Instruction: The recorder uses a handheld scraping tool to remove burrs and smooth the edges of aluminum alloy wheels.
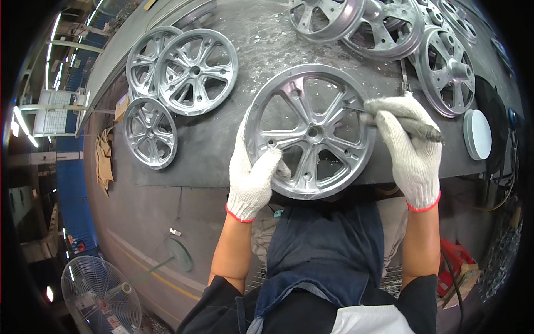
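A bare silver metal wheel with several spokes and a hub hole is held tilted at the near edge of the worktable. My left hand, in a white knitted glove, grips its left rim, the thumb bent over the front by a spoke. My right hand, gloved too, is closed around a slim tool with a grey, worn handle. That tool points left at the wheel's upper right rim and spoke; its tip is thin and hard to make out, perhaps a scraper or deburring blade.
Three similar wheels lean together on the left of the dark worktable, and several more are piled at the far right. A round, pale disc sits on the right. Metal chips litter the tabletop. A floor fan stands lower left.
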